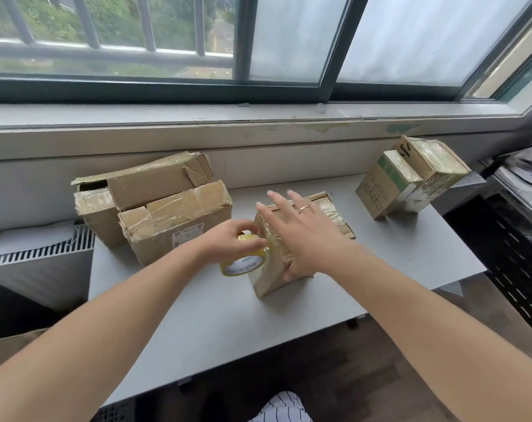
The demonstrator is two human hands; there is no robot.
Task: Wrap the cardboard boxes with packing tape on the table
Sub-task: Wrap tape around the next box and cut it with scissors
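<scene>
Yellow tape roll point(244, 265) marked "MADE IN CHINA" in left grip point(230, 239); right grip point(298, 231) wide on box point(269, 280).

Top of yellowish clear packing-tape roll point(243, 264) hidden under left hand point(231, 240), fingertips motion-blurred. Flat right hand point(299, 236) covers much of small brown cardboard box point(272, 280) top face. Red-and-white label point(188, 236) on large taped cardboard carton point(179, 217): print too small to read. Forearms point(106, 330) cut off by bottom edge.
</scene>
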